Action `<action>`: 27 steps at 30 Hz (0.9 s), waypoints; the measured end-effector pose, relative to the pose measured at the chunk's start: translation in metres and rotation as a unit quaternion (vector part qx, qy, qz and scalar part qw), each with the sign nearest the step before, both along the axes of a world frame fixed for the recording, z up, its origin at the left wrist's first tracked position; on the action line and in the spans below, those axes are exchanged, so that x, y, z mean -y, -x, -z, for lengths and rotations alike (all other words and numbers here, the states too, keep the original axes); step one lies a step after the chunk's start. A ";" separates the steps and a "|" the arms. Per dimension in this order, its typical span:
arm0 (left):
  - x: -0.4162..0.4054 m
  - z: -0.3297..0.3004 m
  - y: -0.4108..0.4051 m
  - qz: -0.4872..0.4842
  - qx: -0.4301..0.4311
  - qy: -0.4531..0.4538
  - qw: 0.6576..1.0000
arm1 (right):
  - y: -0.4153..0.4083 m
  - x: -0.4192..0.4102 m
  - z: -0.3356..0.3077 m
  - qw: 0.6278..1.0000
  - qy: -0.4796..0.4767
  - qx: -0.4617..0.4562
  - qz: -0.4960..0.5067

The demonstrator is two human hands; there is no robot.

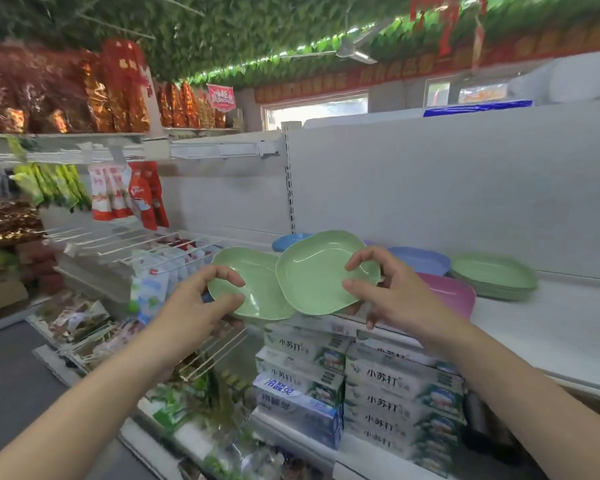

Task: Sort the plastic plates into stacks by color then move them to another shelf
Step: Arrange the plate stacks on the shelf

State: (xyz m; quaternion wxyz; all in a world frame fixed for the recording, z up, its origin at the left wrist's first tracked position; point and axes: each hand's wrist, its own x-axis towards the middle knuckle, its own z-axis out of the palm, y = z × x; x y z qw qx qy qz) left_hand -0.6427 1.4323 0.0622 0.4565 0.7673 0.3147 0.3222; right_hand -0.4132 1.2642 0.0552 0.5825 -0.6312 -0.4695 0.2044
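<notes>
Location: shop aisle, white metal shelving with a plain white back panel; leafy green garland along the ceiling, red banners on the far wall.

White shelf (548, 323): holds the plates at its left part; the right part of the surface shows bare white board.

Lower shelf stock: boxed toothpaste cartons (388, 386) stacked below the shelf edge. To the left, wire racks (129, 244) with hanging snack packets, and red foil bags (66, 88) on the top tier.

Plates, plastic, shallow, rounded-square form, glossy:
- Green plate, left (253, 289): gripped at its near-left rim by the left hand (194, 306), thumb and fingers curled over the edge.
- Green plate, right (319, 271): tilted, overlapping the first, pinched at its right rim by the right hand (392, 292), thumb beneath and forefinger above. Both are held in the air in front of the shelf edge.
- Green stack (496, 275): several plates nested, resting on the shelf at right.
- Pink plate (451, 292): on the shelf, just behind the right hand.
- Blue plates (420, 259): on the shelf behind the pink one; another blue rim (286, 241) shows behind the held plates.
</notes>
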 end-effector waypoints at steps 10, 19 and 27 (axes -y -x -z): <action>-0.084 0.000 0.018 0.102 -0.009 -0.020 0.995 | 0.042 0.003 -0.001 0.979 0.015 0.036 0.200; -0.111 -0.006 -0.009 0.169 0.008 -0.004 0.986 | 0.024 0.058 -0.004 0.939 0.031 0.068 0.335; -0.097 -0.017 -0.059 0.228 0.003 0.007 0.974 | -0.006 0.095 -0.012 0.909 0.022 0.073 0.410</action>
